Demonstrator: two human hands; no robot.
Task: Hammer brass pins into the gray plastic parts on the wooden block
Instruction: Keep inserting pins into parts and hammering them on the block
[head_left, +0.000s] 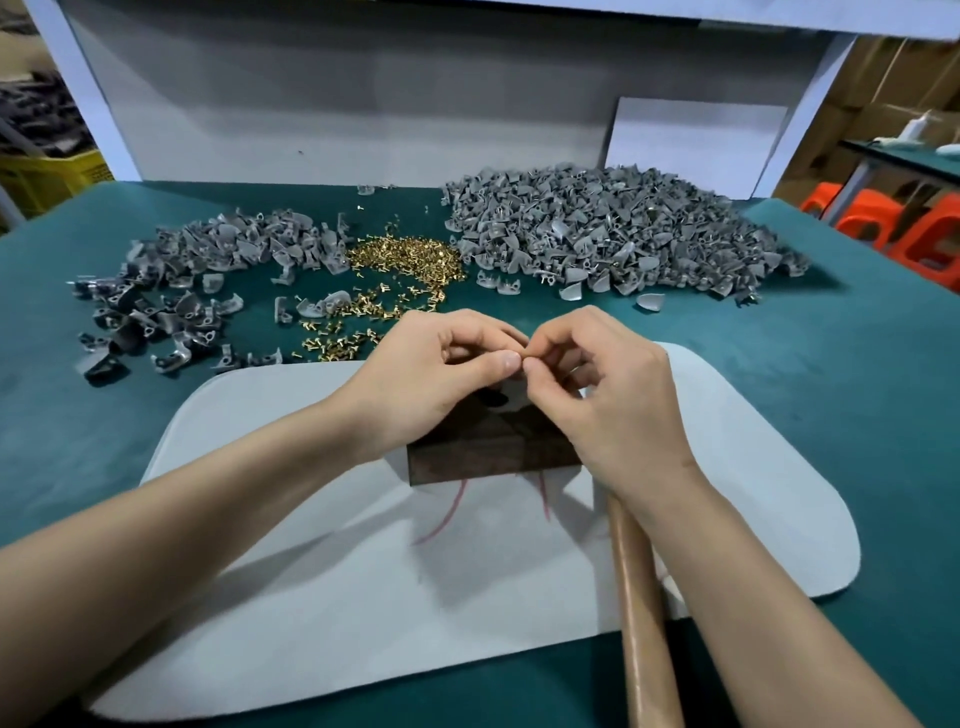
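- Both hands pinch together above the dark brown wooden block (493, 452): left hand (431, 374) and right hand (602, 395) meet fingertip to fingertip; whatever they hold is too small to tell.
- Block sits on a pale grey rounded mat (363, 597).
- Wooden hammer handle (641, 613) lies under the right wrist.
- Loose brass pins (405, 260) lie heaped on the teal table cloth (857, 364), between two piles of gray plastic parts (623, 234).
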